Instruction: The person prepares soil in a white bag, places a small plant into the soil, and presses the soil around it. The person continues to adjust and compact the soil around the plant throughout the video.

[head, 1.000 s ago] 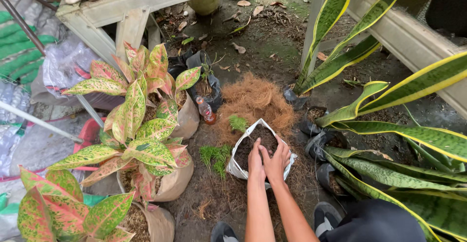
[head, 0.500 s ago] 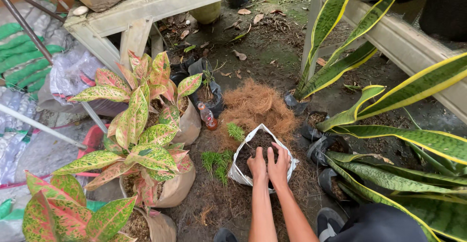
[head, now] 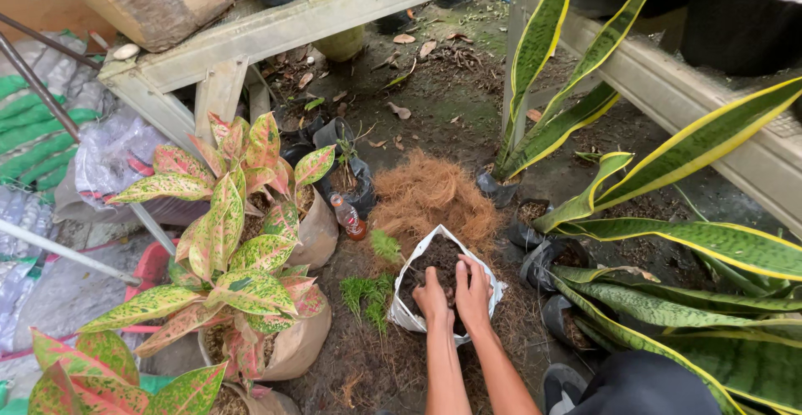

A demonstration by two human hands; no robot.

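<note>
Soil [head: 441, 258] (dark, in white bag [head: 408, 315]) under both hands' fingers [head: 461, 275].

Soft, even daylight, no hard shadows or glare. Dimmer under the wooden bench [head: 276, 27] at top and w/ dark pots at top right corner. Focus sharp at centre; slight wide-angle stretch and softness twd frame edges, esp. bottom corners.

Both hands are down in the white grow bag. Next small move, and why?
Probably press the dark soil down and level it. Left hand and right hand rest side by side on the soil inside the open white grow bag, whose soil surface looks uneven, and neither hand holds anything.
</note>
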